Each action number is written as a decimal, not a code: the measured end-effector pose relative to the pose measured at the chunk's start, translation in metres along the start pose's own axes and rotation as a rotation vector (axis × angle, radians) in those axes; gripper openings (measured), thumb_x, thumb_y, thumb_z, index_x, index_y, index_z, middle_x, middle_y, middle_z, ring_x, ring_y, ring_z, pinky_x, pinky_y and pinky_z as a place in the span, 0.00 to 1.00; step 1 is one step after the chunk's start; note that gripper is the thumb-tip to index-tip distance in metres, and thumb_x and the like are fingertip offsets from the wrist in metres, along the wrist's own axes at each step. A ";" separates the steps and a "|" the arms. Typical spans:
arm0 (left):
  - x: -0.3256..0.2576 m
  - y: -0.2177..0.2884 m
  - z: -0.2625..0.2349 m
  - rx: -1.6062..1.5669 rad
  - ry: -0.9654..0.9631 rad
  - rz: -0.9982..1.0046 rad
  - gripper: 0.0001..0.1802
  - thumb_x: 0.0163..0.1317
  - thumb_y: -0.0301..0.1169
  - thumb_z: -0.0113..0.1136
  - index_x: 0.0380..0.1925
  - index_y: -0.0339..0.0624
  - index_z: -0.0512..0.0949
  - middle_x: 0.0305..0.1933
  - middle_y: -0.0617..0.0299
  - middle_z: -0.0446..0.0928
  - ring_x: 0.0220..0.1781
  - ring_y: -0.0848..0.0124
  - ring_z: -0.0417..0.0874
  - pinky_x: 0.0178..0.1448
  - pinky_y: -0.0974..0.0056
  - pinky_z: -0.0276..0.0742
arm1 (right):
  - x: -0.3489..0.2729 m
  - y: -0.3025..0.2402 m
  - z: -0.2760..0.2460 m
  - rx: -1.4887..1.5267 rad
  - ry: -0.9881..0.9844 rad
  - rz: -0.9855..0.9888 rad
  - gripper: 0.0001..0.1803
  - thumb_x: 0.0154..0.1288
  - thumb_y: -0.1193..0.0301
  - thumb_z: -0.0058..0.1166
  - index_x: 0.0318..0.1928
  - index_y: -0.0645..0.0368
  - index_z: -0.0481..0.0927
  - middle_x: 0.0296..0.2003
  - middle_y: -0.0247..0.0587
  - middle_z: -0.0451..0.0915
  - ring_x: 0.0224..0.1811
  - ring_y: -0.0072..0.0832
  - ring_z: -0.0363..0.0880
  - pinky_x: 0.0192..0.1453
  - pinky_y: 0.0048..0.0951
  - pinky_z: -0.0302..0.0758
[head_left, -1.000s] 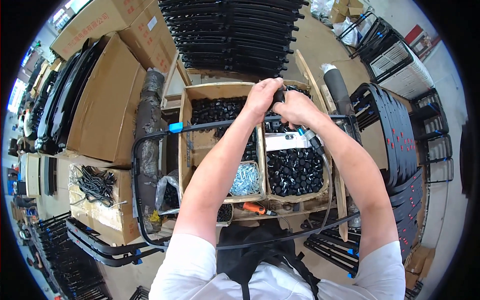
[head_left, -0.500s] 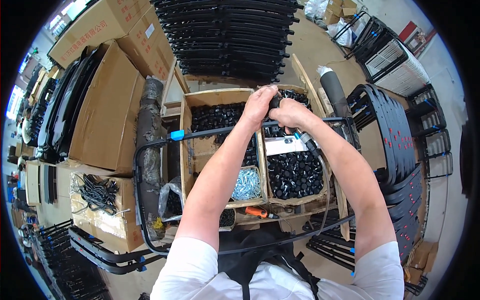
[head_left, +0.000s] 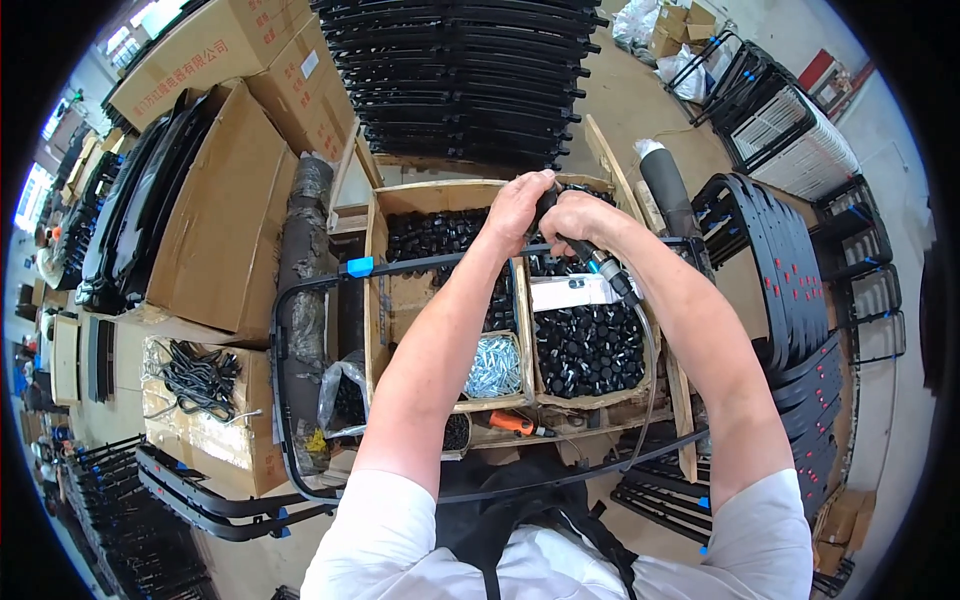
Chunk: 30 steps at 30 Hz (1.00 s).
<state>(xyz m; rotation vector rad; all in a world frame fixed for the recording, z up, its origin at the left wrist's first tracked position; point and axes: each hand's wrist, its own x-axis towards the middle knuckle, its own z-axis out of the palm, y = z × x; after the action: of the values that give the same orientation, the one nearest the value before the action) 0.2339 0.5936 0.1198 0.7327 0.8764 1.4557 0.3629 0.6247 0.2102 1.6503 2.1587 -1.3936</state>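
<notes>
A black frame spans a wooden bin, its far bar running past the bin's left and right edges. Toward the bin's far right corner is the tool, with the fingers of the right hand wrapped around it; those of the left hand curl at its far end, pinching what I cannot tell. Silvery screws lie by the bin's near edge.

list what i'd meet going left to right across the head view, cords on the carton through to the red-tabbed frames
Tangled black cords, dark plastic-wrapped cylindrical roll, bright blue clip, bare left hand, bare right hand, dark grey cylindrical roll, curved black frames with red tabs.
</notes>
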 end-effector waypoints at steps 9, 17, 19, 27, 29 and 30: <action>-0.115 0.032 0.084 0.108 -0.280 -0.009 0.14 0.76 0.39 0.64 0.47 0.37 0.83 0.43 0.67 0.82 0.45 0.78 0.78 0.54 0.66 0.78 | -0.183 0.006 0.001 -0.334 0.083 0.055 0.20 0.59 0.61 0.58 0.30 0.71 0.85 0.25 0.53 0.87 0.30 0.43 0.90 0.42 0.45 0.84; -0.307 -0.068 0.124 0.001 -0.529 -0.412 0.14 0.78 0.38 0.64 0.51 0.38 0.80 0.45 0.69 0.79 0.49 0.80 0.76 0.56 0.67 0.76 | -0.353 0.103 0.111 -0.270 0.034 0.200 0.22 0.61 0.57 0.58 0.36 0.68 0.87 0.35 0.67 0.86 0.43 0.61 0.87 0.52 0.54 0.82; -0.331 -0.073 0.124 0.005 -0.538 -0.378 0.15 0.77 0.40 0.65 0.49 0.38 0.81 0.44 0.68 0.79 0.47 0.80 0.76 0.54 0.67 0.76 | -0.371 0.108 0.129 -0.227 0.003 0.280 0.22 0.61 0.58 0.57 0.37 0.67 0.87 0.35 0.65 0.87 0.44 0.59 0.87 0.53 0.53 0.82; -0.375 -0.083 0.120 0.107 -0.476 -0.316 0.14 0.77 0.40 0.63 0.50 0.40 0.81 0.46 0.69 0.80 0.49 0.79 0.77 0.57 0.67 0.74 | -0.393 0.142 0.167 -0.241 0.008 0.220 0.23 0.61 0.58 0.56 0.37 0.69 0.86 0.35 0.65 0.87 0.44 0.59 0.88 0.54 0.53 0.82; -0.381 -0.087 0.122 0.102 -0.451 -0.261 0.13 0.77 0.38 0.63 0.49 0.39 0.82 0.45 0.68 0.81 0.48 0.78 0.77 0.56 0.67 0.75 | -0.396 0.149 0.172 -0.237 0.044 0.174 0.23 0.62 0.58 0.56 0.38 0.69 0.86 0.36 0.65 0.87 0.45 0.59 0.88 0.54 0.53 0.82; -0.384 -0.090 0.123 0.107 -0.423 -0.240 0.12 0.77 0.37 0.63 0.48 0.38 0.82 0.43 0.68 0.81 0.46 0.79 0.77 0.55 0.67 0.76 | -0.398 0.152 0.174 -0.236 0.079 0.142 0.23 0.62 0.58 0.55 0.39 0.70 0.86 0.37 0.66 0.87 0.45 0.60 0.88 0.55 0.53 0.82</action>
<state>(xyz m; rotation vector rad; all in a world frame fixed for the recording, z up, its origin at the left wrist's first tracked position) 0.4148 0.2220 0.1282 0.9395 0.6885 0.9974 0.5747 0.2167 0.2392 1.7534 2.1029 -1.0101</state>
